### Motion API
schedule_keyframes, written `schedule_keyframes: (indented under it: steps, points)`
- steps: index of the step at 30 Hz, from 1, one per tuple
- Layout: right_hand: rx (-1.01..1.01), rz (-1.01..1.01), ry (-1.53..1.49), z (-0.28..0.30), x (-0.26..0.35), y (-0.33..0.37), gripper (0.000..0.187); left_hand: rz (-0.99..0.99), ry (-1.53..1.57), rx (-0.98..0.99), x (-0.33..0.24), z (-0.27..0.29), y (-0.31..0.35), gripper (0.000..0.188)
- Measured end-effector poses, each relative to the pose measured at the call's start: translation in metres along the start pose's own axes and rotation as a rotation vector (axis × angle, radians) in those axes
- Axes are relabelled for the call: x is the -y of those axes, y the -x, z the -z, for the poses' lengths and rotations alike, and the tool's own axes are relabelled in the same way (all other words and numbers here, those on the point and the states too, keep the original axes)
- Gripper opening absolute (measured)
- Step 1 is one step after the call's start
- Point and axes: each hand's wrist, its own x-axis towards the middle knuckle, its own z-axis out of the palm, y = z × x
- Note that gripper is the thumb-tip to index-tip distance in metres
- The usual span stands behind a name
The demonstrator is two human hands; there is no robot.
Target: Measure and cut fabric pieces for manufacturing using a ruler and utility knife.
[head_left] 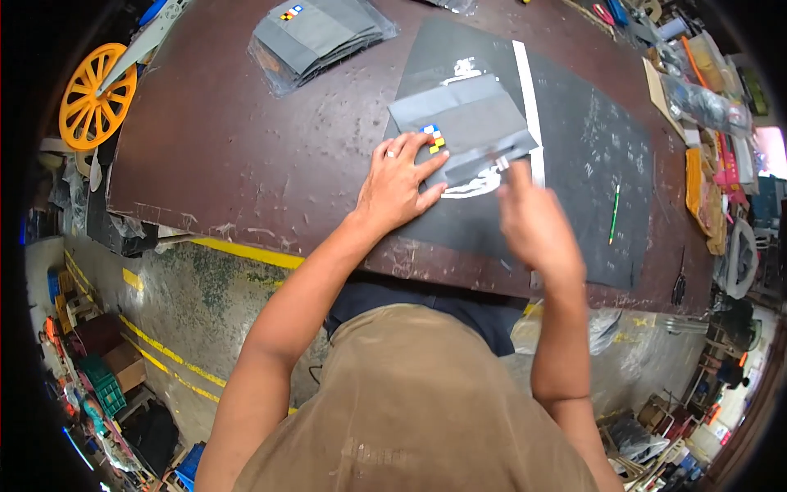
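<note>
A flat grey rectangular piece (475, 115) with a patch of small coloured squares lies tilted on a black sheet (590, 156). My left hand (393, 184) rests on its left corner, fingers spread and pressing flat beside the coloured patch. At the piece's near right edge, my right hand (537, 217) is closed and smeared by motion. Something small shows by its fingertips, too blurred to name. White marks show on the black sheet around the piece, and a white strip (527, 98) runs along the piece's right side, partly hidden by my right hand.
A stack of similar grey pieces (320, 41) in clear plastic lies at the far left of the brown table (197, 139). Right of my hands are a green pencil (615, 213) and a dark slender tool (679, 283). A yellow spoked wheel (98, 97) stands off the left edge.
</note>
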Motion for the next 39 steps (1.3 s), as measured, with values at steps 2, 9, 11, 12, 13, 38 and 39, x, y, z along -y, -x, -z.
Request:
schedule_keyframes:
  steps: [2, 9, 11, 12, 13, 38, 39]
  points:
    - [-0.246, 0.039, -0.008, 0.033, -0.038, 0.020, 0.021, -0.015, -0.008, -0.015, -0.012, -0.005, -0.007, 0.050]
    - [-0.507, -0.265, 0.152, 0.042, -0.193, 0.072, 0.038, 0.223, 0.108, -0.192, -0.060, -0.002, -0.019, 0.062]
    - [-0.534, -0.238, 0.178, 0.022, -0.202, 0.064, 0.044, 0.397, -0.040, -0.241, -0.049, -0.003, -0.025, 0.077]
    - [-0.569, -0.202, 0.210, 0.014, -0.199, 0.056, 0.046, 0.393, -0.048, -0.242, -0.042, -0.003, -0.029, 0.077]
    - [-0.583, -0.203, 0.201, 0.007, -0.197, 0.053, 0.048, 0.431, -0.125, -0.199, -0.037, -0.002, -0.032, 0.083]
    - [-0.506, 0.441, 0.057, -0.085, -0.071, 0.072, 0.040, 0.669, 0.356, 0.012, -0.102, 0.029, -0.016, 0.074]
    - [-0.512, 0.433, 0.071, -0.087, -0.072, 0.072, 0.040, 0.669, 0.355, 0.012, -0.101, 0.025, -0.017, 0.074]
